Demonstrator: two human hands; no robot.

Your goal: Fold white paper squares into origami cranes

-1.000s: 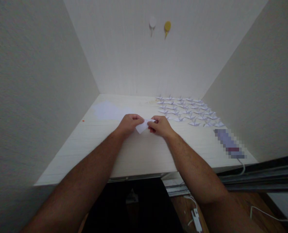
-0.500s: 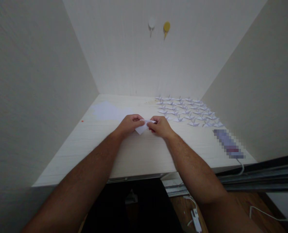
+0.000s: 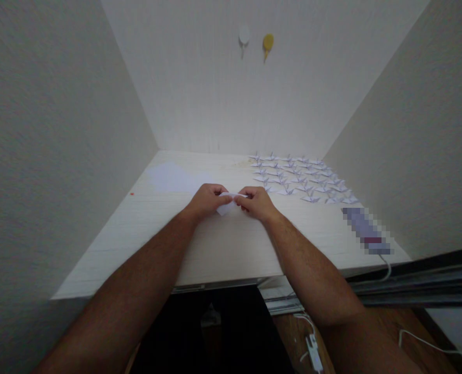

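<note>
A small folded piece of white paper point(image 3: 224, 209) is held between my two hands above the middle of the desk. My left hand point(image 3: 209, 200) pinches its left side, thumb on top. At its right side, my right hand point(image 3: 256, 200) grips the paper with thumb and fingers, and the two thumbs almost meet. Part of the paper is hidden behind the fingers. Rows of folded white paper cranes point(image 3: 301, 179) stand beyond my right hand. Flat white sheets of paper point(image 3: 172, 176) lie beyond my left hand.
The pale desk point(image 3: 231, 249) has walls on three sides. A pixelated device point(image 3: 365, 228) with a white cable lies at the right. Two hooks, one white point(image 3: 243, 36) and one yellow point(image 3: 268, 42), hang on the back wall. A power strip point(image 3: 314, 353) is on the floor.
My right thumb has moved left towards my left thumb, and the paper looks more folded, with less of its lower face showing. Both arms stay nearly in place.
</note>
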